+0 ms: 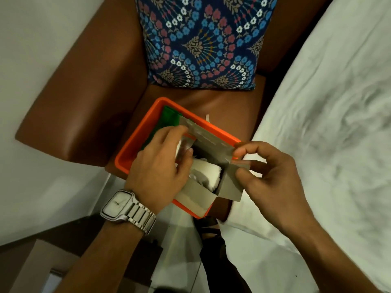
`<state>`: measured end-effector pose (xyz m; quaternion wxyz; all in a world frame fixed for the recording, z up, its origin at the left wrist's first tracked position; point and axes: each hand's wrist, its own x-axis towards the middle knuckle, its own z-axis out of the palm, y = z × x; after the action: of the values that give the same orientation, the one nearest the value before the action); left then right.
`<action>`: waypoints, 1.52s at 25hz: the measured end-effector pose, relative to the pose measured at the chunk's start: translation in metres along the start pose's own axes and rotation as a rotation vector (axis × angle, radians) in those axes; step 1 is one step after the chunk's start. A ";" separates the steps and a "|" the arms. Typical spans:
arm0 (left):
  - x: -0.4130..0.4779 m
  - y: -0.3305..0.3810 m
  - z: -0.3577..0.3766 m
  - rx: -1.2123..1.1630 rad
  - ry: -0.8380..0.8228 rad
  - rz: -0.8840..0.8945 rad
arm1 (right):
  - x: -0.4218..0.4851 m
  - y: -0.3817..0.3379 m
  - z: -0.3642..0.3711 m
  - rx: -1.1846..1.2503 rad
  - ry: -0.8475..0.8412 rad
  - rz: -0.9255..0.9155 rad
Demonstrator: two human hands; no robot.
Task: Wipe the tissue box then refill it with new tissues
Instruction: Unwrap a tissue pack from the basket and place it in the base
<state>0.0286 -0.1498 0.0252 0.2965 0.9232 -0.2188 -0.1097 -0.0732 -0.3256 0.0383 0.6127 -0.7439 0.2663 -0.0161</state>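
Note:
A grey cardboard tissue box (229, 182) lies in an orange tray (137, 142) on the brown chair seat, its end flaps open. White tissues (208, 172) show inside the opening. My left hand (158, 163), with a metal wristwatch, holds the long top flap and reaches into the box, fingers against the tissues. Over on the box's right side, my right hand (268, 176) pinches a flap between thumb and fingers. A green cloth (169, 120) lies in the far end of the tray, partly hidden by the box.
The brown leather armchair (84, 102) holds a blue floral cushion (203, 41) at its back. A bed with white sheets (328, 123) runs along the right. White wall is at left, pale floor below.

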 end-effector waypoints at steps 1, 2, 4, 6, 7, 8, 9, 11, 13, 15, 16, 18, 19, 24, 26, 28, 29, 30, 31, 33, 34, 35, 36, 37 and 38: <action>-0.003 0.002 0.003 0.024 -0.005 0.045 | 0.002 0.001 -0.003 -0.068 -0.006 -0.012; -0.005 0.004 0.006 0.032 -0.001 0.080 | 0.003 0.002 -0.006 -0.150 0.007 -0.026; -0.003 0.006 0.010 0.031 0.046 0.110 | 0.006 0.005 -0.011 -0.374 0.049 -0.076; 0.005 0.009 0.014 0.038 0.111 0.115 | 0.010 0.003 -0.014 -0.674 0.073 -0.139; 0.010 0.012 0.015 0.048 0.136 0.112 | 0.013 0.001 -0.014 -0.762 0.070 -0.156; 0.016 0.014 0.017 0.063 0.152 0.107 | 0.017 -0.004 -0.013 -0.791 0.049 -0.153; 0.021 0.017 0.019 0.081 0.155 0.093 | 0.022 -0.009 -0.011 -0.781 0.007 -0.135; 0.032 0.021 0.021 0.109 0.123 0.062 | 0.033 -0.019 -0.007 -0.769 -0.139 -0.095; 0.040 0.022 0.024 0.127 0.104 0.049 | 0.049 -0.027 -0.002 -0.850 -0.296 -0.117; 0.044 0.023 0.026 0.126 0.121 0.025 | 0.068 -0.032 0.003 -0.945 -0.403 -0.167; 0.046 0.024 0.027 0.118 0.128 0.003 | 0.076 -0.033 0.006 -0.982 -0.449 -0.186; 0.049 0.023 0.029 0.104 0.133 -0.038 | 0.085 -0.028 0.014 -1.014 -0.537 -0.188; 0.050 0.023 0.030 0.094 0.133 -0.046 | 0.088 -0.023 0.019 -1.019 -0.569 -0.183; 0.052 0.020 0.033 0.087 0.174 -0.031 | 0.090 -0.001 0.029 -0.952 -0.582 -0.103; 0.056 0.019 0.032 0.110 0.161 -0.070 | 0.092 -0.004 0.030 -0.997 -0.541 -0.152; 0.062 0.018 0.031 0.142 0.152 -0.080 | 0.093 -0.015 0.025 -1.050 -0.441 -0.227; 0.064 0.019 0.031 0.152 0.155 -0.076 | 0.093 -0.023 0.020 -1.049 -0.387 -0.245; 0.067 0.020 0.031 0.154 0.160 -0.072 | 0.094 -0.031 0.014 -1.042 -0.337 -0.265; 0.070 0.019 0.032 0.149 0.167 -0.074 | 0.094 -0.040 0.007 -1.021 -0.289 -0.287; 0.080 0.015 0.034 0.106 0.170 -0.116 | 0.095 -0.059 -0.008 -0.929 -0.233 -0.313; 0.088 0.012 0.034 0.072 0.158 -0.142 | 0.094 -0.068 -0.014 -0.874 -0.219 -0.308; 0.096 0.007 0.036 0.051 0.126 -0.162 | 0.093 -0.076 -0.018 -0.843 -0.213 -0.301; 0.104 0.005 0.035 0.034 0.091 -0.187 | 0.091 -0.083 -0.022 -0.835 -0.207 -0.301; 0.112 0.006 0.035 0.019 0.056 -0.214 | 0.089 -0.088 -0.024 -0.836 -0.199 -0.306; 0.119 0.008 0.035 -0.016 0.027 -0.247 | 0.086 -0.093 -0.026 -0.835 -0.188 -0.320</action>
<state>0.1195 -0.2286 -0.0067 0.2909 0.9421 -0.0987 -0.1347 0.0267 -0.3748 0.1047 0.2718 -0.9572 0.0750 0.0661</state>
